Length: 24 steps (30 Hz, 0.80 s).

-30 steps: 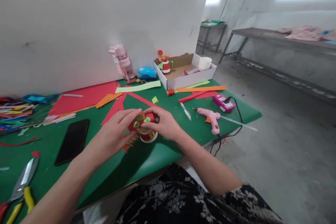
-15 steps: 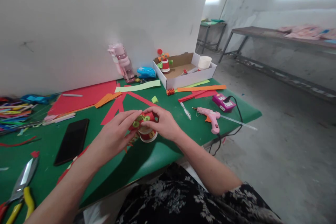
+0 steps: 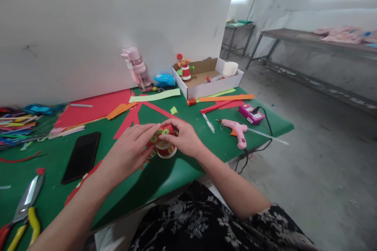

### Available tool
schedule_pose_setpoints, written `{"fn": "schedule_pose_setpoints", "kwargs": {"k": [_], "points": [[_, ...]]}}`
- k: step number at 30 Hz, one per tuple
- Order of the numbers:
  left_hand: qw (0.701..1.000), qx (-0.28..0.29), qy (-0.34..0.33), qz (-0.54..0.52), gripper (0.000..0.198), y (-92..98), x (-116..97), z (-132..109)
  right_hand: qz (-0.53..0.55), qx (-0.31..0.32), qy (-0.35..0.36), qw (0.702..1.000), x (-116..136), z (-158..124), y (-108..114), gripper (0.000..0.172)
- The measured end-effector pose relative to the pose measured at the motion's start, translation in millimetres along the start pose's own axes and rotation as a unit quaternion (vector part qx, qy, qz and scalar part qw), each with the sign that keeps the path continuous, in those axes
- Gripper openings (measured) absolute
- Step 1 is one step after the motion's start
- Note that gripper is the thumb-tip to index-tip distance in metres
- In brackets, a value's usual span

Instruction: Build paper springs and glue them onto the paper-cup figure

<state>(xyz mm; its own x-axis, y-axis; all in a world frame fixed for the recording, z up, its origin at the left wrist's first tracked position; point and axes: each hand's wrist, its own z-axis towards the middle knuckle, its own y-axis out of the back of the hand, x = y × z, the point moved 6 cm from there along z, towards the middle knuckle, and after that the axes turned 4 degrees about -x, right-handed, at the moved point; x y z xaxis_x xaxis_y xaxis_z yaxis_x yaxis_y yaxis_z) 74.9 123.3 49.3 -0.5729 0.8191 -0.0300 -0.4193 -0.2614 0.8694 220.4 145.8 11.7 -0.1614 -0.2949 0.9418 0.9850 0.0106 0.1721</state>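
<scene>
1. L hand (image 3: 134,145): fingers bent, partly closed on L end of red roll (image 3: 169,128); R hand (image 3: 184,137) pinched its R end, thumb vs. fingers.
2. Paper-cup figure (image 3: 167,152) sat btwn both hands, above the worktop (image 3: 165,180)'s near edge; couldn't tell if base touched.
3. Done, as far as seen: green eyes (image 3: 154,138) on roll, roll atop cup, folded trim (image 3: 149,160) out below L hand.
4. Prob. left: firming up roll-to-cup join; bond n/v.
5. Folded red-orange strip (image 3: 191,102), beyond R hand, lay unattached; maybe spare.
6. Glue gun (image 3: 237,129) lay unheld, R of R hand.
</scene>
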Motion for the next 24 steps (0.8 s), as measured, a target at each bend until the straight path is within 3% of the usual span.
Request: {"fn": "schedule_pose_setpoints", "kwargs": {"k": [7, 12, 19, 24], "points": [[1.000, 0.016, 0.018, 0.017, 0.052, 8.0, 4.2, 1.4, -0.006, 0.018, 0.007, 1.000, 0.6, -2.3, -0.3, 0.032], [0.999, -0.017, 0.032, -0.004, 0.065, 17.5, 9.4, 1.6, -0.037, 0.022, 0.015, 0.999, 6.0, -4.6, 4.0, 0.048], [0.997, -0.040, 0.064, -0.029, 0.073, 30.3, 11.0, 0.4, -0.040, 0.006, 0.009, 0.999, 8.7, -5.0, 11.2, 0.053], [0.978, -0.047, 0.171, -0.106, 0.072, 38.9, 19.1, -6.9, -0.034, 0.009, -0.005, 0.999, 6.1, -3.6, 17.6, 0.053]]}}
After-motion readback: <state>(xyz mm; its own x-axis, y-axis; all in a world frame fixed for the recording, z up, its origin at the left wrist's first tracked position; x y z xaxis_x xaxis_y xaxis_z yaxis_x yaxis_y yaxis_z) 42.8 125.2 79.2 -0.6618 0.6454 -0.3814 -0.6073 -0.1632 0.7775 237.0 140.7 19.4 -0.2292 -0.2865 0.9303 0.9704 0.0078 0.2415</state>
